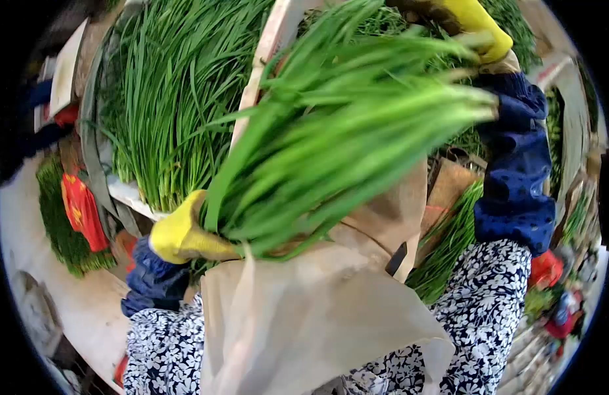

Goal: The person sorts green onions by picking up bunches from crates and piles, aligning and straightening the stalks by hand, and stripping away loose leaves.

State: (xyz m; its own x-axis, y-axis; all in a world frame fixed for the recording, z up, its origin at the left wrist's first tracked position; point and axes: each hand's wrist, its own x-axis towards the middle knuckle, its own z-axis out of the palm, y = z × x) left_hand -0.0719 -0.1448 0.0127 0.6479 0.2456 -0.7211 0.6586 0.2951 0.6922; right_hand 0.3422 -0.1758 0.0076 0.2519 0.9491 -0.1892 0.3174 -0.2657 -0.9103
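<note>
A large bunch of garlic chives (344,158) stretches across the middle, smeared by motion. Its pale stem ends point right and its leaves hang toward the lower left. My left hand (192,230), in a yellow glove, is closed around the leafy end; the leaves cover most of its fingers. At the upper right my right hand (479,29), in a yellow glove with dirt-darkened fingers, is just above the stem ends. Its fingers are partly cut off by the frame edge and blurred, so whether it grips anything is unclear.
More chives (179,99) lie in a pile at the upper left, beside a pale wooden board (252,85). A beige apron (304,309) covers my lap. Loose greens (442,257) lie near my right sleeve. A red cloth or bag (85,210) rests on greens at the left.
</note>
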